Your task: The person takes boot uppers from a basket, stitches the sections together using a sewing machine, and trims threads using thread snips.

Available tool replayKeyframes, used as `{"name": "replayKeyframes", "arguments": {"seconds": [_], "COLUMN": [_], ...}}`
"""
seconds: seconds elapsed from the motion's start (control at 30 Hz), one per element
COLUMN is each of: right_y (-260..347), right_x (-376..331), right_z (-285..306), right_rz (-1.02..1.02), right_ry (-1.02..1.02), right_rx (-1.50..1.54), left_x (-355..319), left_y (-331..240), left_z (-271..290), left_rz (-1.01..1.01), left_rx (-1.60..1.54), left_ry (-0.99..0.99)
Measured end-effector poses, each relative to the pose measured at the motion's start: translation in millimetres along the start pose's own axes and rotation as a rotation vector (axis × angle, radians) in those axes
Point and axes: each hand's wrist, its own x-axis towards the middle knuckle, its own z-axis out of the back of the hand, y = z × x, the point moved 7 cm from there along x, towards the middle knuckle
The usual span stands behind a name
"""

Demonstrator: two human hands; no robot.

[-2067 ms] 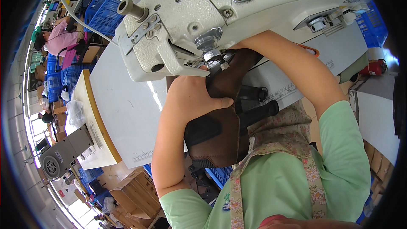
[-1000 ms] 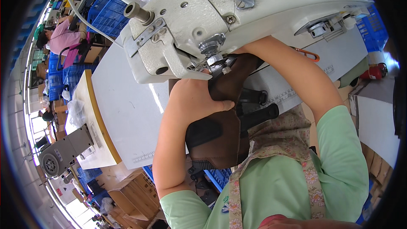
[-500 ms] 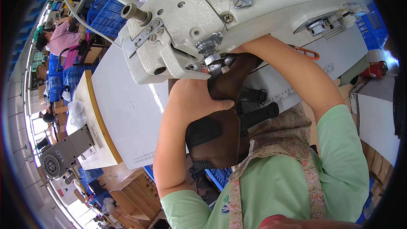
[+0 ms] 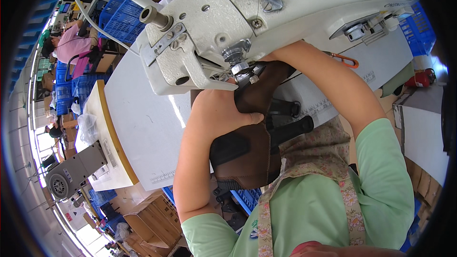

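While one left hand (image 4: 214, 112), thumb spread, touches one brown fabric piece (image 4: 252, 159) with two black straps (image 4: 296, 129) mid-frame, one sewing machine (image 4: 209, 24) hides the right hand; finger grips I cannot tell.

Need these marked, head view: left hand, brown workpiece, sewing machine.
Left hand (image 4: 216, 109): head view, back of the hand.
Brown workpiece (image 4: 258, 150): head view, brown fabric beside the dark patch.
Sewing machine (image 4: 290, 19): head view, white arm.

a sewing workshop: sewing machine (image 4: 295, 12), blue crates (image 4: 121, 23), cardboard box (image 4: 154, 221)
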Motion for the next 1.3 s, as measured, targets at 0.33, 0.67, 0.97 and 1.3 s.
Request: {"name": "replayKeyframes", "arguments": {"seconds": [0.33,0.67,0.97,1.3], "right_y": [6,15,67,78], "right_x": [-12,-43,-105,-74], "right_z": [18,37,57,33], "right_rz": [-0.079,-0.200,0.256,0.286], "right_ry": [-0.015,0.055,-0.164,0.038], "right_rx": [0.089,0.160,0.147,-0.022], "left_x": [-1,2,-2,1], "left_y": [0,2,-4,5], "left_z": [2,1,9,3], "left_rz": [0.024,-0.047,-0.090,-0.065], "left_rx": [-0.012,0.019,-0.062,-0.090], "left_ry": [0.025,-0.037,-0.102,0.104]}}
